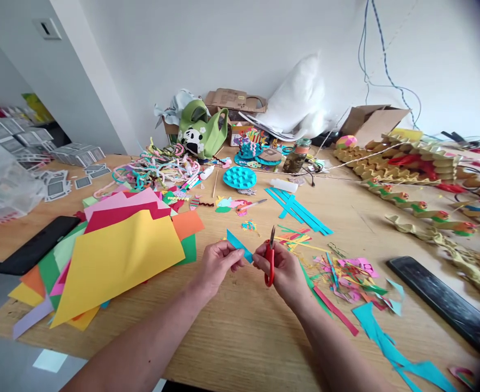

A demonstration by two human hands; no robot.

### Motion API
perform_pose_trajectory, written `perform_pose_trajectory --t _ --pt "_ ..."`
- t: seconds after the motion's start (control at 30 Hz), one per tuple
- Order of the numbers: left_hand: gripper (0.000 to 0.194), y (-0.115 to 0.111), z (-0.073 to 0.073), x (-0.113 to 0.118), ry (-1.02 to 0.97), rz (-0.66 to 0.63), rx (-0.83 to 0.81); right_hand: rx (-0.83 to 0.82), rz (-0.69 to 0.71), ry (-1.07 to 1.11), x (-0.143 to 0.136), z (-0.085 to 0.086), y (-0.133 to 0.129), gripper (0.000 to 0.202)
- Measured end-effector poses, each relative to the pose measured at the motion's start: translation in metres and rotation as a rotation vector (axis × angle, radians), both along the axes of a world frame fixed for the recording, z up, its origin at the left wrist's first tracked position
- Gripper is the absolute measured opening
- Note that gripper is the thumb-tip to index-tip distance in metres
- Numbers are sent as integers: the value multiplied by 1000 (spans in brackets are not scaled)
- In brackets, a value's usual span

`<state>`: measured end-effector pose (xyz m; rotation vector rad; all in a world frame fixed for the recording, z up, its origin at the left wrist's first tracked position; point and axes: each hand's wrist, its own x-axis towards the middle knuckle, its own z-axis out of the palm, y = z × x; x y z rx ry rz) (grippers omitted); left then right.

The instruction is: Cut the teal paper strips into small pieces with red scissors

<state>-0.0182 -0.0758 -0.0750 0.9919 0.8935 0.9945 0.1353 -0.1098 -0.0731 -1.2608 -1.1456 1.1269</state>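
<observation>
Between the fingertips of my left hand (222, 260) is a short strip of blue paper (237, 243), pinched near its middle. My right hand (284, 268) has red-handled scissors (270, 261) in its grip, their dark blades pointing up and away from me. The thumb and finger of that same hand also touch the strip's lower right end. Beyond the hands lie tiny paper snippets (248, 226) and long blue paper strips (297, 209). A heap of colourful paper scraps (350, 277) spreads to the right of the scissors.
Coloured paper sheets (125, 261) are stacked at left, beside a black phone-like slab (38, 245). Another dark slab (440, 296) lies at right. Farther back are a blue round dish (240, 177), a glass jar (297, 158), a green panda bag (203, 133) and egg-carton pieces (391, 163).
</observation>
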Motion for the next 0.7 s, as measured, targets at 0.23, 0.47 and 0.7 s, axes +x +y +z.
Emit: perform_pose_trajectory --t 0.23,0.47,0.7 --pt "12 -1 3 -5 -306 -224 -261 68 -102 -82 0 0 0 31" --pt "30 13 11 -14 -284 37 11 16 -181 106 8 3 0 30" --pt "35 5 12 -15 38 -23 305 -24 10 254 2 -2 -1 27"
